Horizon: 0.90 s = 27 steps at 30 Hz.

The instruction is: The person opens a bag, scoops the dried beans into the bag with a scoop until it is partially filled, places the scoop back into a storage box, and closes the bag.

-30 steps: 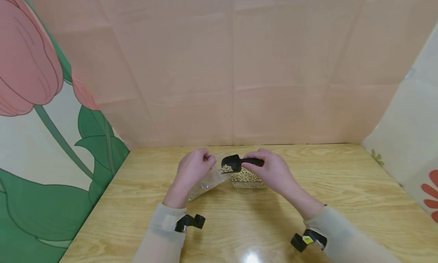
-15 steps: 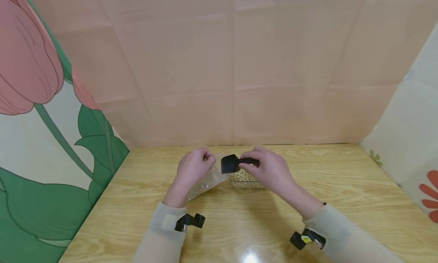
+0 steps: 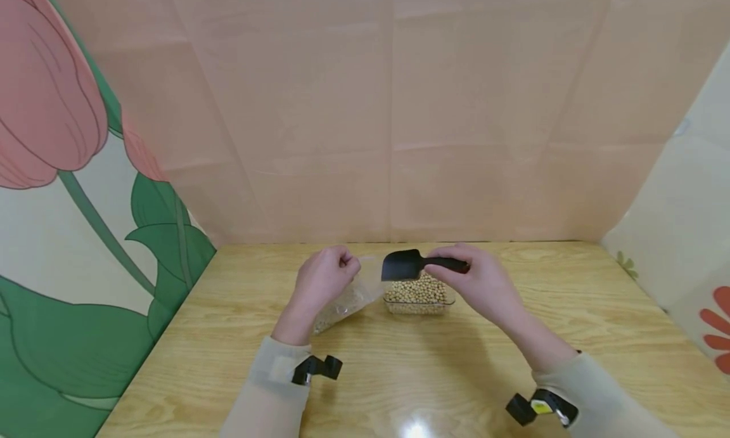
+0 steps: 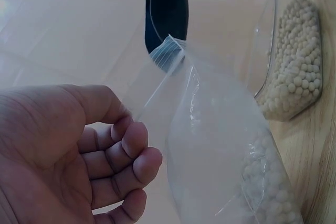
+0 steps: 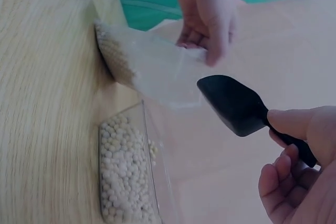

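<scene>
My left hand (image 3: 326, 279) pinches the top edge of a clear zip bag (image 4: 210, 145) between thumb and forefinger, its mouth held up. Pale round beans, like soybeans, lie at the bottom of the bag. In my right hand (image 3: 476, 279) is a black scoop (image 3: 402, 265), gripped by the handle; no beans show in it. The scoop is just right of the bag's mouth, above a clear plastic box (image 3: 419, 307) filled with the same beans (image 5: 126, 171). In the right wrist view the scoop (image 5: 233, 103) stands apart from the bag.
The box and bag stand side by side on a wood-grain table (image 3: 365, 374). A pink backdrop (image 3: 388, 108) rises behind the table's far edge. Floral panels (image 3: 57, 248) flank it on the left and right.
A second ago the scoop held beans at the bag's mouth. It then tipped over, its beans gone from view, and my right hand has drawn it back to the right. The left hand stayed still.
</scene>
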Tool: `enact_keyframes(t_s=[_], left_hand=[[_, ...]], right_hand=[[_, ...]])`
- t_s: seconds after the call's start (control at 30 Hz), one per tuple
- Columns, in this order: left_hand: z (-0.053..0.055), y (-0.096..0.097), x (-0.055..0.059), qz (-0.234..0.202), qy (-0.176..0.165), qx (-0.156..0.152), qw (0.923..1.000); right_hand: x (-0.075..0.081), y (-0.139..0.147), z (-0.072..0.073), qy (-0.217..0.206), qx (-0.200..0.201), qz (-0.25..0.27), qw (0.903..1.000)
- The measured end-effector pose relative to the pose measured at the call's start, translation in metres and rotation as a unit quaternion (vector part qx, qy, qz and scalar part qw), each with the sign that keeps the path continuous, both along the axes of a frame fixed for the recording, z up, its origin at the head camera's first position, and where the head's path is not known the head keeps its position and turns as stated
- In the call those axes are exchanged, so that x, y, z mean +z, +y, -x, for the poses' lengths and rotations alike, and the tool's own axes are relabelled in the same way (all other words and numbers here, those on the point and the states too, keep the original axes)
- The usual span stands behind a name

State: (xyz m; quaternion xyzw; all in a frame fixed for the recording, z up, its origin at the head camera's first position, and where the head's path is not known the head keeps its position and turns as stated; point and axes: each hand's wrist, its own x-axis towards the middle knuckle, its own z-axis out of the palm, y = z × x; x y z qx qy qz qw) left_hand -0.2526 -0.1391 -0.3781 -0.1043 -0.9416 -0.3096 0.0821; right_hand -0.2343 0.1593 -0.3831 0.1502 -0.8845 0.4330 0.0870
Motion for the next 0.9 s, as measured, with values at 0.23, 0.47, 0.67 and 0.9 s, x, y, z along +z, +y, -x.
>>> enact_keyframes(t_s=[0.23,0.47,0.67,0.9], left_hand=[[0.0,0.001,0.0,-0.003,-0.006,0.002,1.0],[0.002,-0.001,-0.002,-0.022,-0.023,0.0,0.9995],[0.004,-0.001,-0.002,-0.054,-0.049,-0.004,0.9973],[0.006,-0.001,-0.003,-0.111,-0.067,-0.011,0.9915]], right_hand=[[-0.006,0.025,-0.002,-0.047,-0.029,0.046,0.9974],[-0.016,0.04,0.003,-0.081,-0.05,0.065,0.9933],[-0.027,0.047,0.009,-0.105,-0.056,0.061,0.991],[-0.042,0.053,0.017,-0.123,-0.055,0.063,0.9889]])
